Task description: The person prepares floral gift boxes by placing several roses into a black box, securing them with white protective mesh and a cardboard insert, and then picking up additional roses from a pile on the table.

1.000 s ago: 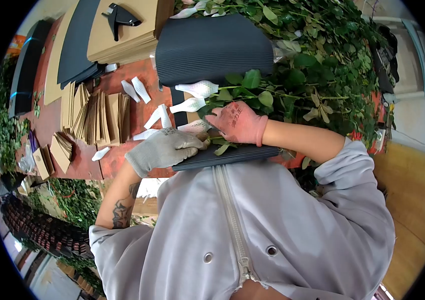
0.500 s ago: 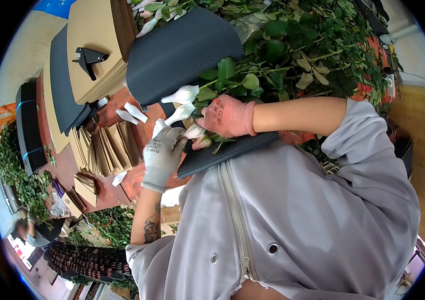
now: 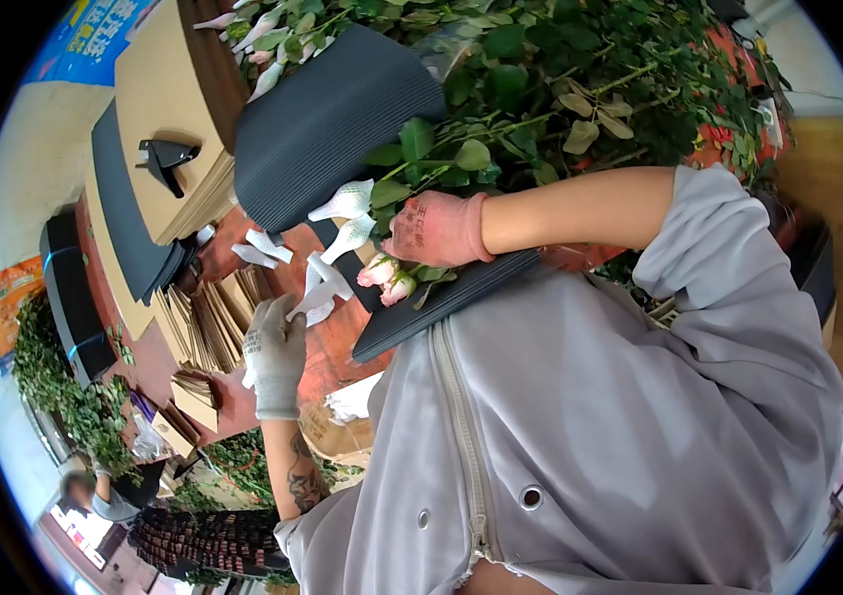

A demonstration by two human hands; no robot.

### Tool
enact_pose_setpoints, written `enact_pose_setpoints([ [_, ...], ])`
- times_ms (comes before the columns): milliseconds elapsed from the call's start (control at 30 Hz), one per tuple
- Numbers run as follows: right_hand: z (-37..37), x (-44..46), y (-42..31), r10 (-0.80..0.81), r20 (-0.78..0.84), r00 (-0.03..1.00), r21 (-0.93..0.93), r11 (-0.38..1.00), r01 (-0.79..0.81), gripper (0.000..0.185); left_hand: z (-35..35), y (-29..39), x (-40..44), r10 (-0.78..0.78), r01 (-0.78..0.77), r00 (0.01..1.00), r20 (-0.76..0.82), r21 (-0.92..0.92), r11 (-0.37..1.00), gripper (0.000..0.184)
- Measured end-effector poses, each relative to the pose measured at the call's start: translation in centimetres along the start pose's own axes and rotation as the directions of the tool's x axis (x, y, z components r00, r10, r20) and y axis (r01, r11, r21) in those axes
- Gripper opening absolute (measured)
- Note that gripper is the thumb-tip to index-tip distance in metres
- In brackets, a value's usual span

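Observation:
My right hand [image 3: 436,230], in a pink glove, is closed round rose stems just behind two bare pale pink buds [image 3: 396,289]. The buds lie over a dark ribbed board [image 3: 441,305] against my front. Beside that hand, two other buds wear white net sleeves [image 3: 350,236]. My left hand [image 3: 276,359], in a grey glove, is over the table with its fingers curled together; what they hold, if anything, is hidden. Loose white sleeves [image 3: 312,301] lie by its fingertips, and folded brown cards [image 3: 205,325] lie just beyond it.
A stack of dark ribbed sheets [image 3: 327,129] stands beyond my right hand. Leafy stems [image 3: 540,79] cover the right side. On brown cardboard sheets [image 3: 168,94] at the left lies a black stapler-like tool [image 3: 171,164]. Another person [image 3: 109,501] is far off at lower left.
My left hand has moved away from the buds, toward the brown cards. The net sleeve on the bud nearest my front is off, and two bare buds show. The view has swung left.

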State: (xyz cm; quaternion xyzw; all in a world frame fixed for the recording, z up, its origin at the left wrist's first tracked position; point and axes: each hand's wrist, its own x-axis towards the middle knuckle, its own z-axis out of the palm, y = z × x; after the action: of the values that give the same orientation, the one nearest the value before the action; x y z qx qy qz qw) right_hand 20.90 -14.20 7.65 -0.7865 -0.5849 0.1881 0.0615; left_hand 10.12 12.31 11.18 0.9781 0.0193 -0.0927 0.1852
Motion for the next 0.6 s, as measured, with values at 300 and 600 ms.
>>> enact_pose_setpoints([
  [300, 0.9, -0.8, 0.2, -0.052, -0.113, 0.992, -0.097, 0.994, 0.041, 0.032, 5.2, 2.0, 1.2, -0.214, 0.165, 0.976, -0.04, -0.502, 0.849, 0.028],
  [600, -1.4, -1.3, 0.2, 0.068, 0.052, 0.996, 0.012, 0.998, -0.069, 0.049, 9.7, 1.0, 1.4, -0.251, 0.263, 0.957, 0.143, -0.792, 0.551, 0.012],
])
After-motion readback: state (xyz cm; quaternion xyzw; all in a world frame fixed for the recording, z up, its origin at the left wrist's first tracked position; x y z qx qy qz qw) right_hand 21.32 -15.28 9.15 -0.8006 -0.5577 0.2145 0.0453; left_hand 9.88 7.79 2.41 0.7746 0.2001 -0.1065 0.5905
